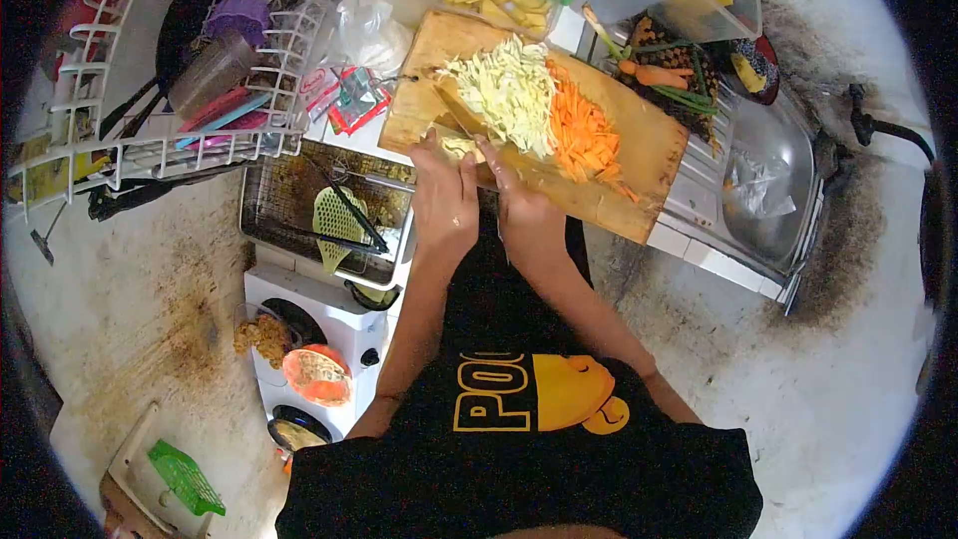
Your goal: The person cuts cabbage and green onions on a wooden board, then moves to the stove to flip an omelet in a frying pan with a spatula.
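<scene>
My left hand (444, 195) is at the near left edge of the wooden cutting board (414, 60), its fingers closed on a pale piece of cabbage (458, 147). Beside it, my right hand (526, 212) grips a knife (459, 112), whose blade points away over the board and touches or nearly touches the cabbage piece. The handle is mostly hidden in my fingers. Beyond the blade lies a heap of shredded cabbage (504, 90). To its right, shredded carrot (582, 132) is piled against it.
A tub of yellow pieces (499, 5) stands behind the board. Whole carrots (654, 74) and greens lie back right, near a metal sink (768, 185). At left are a white dish rack (284, 60) and a tray with a green slotted spatula (334, 225), with a stove (269, 289) nearer me.
</scene>
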Demonstrator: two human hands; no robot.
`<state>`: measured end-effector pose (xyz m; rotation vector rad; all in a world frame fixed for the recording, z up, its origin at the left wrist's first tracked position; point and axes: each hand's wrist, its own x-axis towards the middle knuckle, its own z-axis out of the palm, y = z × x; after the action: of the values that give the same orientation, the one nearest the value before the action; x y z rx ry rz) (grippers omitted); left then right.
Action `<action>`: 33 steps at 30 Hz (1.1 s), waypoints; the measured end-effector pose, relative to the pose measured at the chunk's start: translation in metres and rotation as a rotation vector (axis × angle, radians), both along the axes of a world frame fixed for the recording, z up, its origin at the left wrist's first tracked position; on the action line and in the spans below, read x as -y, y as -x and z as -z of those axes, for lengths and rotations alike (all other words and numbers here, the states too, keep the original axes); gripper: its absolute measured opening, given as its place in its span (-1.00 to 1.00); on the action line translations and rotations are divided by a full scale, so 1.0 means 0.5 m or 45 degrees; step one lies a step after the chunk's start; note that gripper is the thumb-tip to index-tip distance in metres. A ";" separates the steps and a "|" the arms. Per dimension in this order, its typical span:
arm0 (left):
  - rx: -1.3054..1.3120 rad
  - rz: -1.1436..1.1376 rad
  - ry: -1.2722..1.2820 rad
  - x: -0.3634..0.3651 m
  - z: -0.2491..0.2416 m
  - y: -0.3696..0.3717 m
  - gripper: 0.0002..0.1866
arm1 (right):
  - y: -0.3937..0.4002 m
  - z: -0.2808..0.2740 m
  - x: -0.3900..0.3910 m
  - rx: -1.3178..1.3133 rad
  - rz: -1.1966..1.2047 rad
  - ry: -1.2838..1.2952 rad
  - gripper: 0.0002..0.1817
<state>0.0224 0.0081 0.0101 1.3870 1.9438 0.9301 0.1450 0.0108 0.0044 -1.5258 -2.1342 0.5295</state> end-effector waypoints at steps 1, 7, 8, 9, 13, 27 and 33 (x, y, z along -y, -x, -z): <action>0.012 -0.009 0.022 -0.003 -0.001 0.000 -0.46 | -0.003 -0.010 -0.005 0.009 0.000 0.160 -0.38; 0.076 -0.035 0.022 -0.005 -0.003 -0.004 -0.47 | -0.028 -0.086 -0.017 -0.445 -0.045 0.424 -0.38; 0.079 -0.036 0.028 -0.004 -0.005 -0.005 -0.46 | -0.027 -0.100 -0.011 -0.432 -0.049 0.422 -0.38; 0.085 -0.035 0.031 -0.001 0.001 -0.005 -0.46 | -0.022 -0.088 -0.007 -0.426 -0.046 0.425 -0.38; 0.032 -0.020 -0.041 -0.003 0.013 -0.010 -0.44 | 0.011 -0.030 -0.003 -0.200 -0.035 0.165 -0.43; 0.103 -0.074 0.020 -0.012 -0.002 -0.007 -0.61 | -0.013 -0.002 0.008 0.142 -0.036 0.052 -0.34; -0.018 -0.030 -0.068 -0.014 0.015 0.001 -0.62 | -0.019 -0.003 0.028 0.234 -0.008 -0.110 -0.26</action>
<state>0.0218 0.0153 0.0028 1.4063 1.9631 0.9924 0.1543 -0.0030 0.0058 -1.5732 -2.2673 0.3046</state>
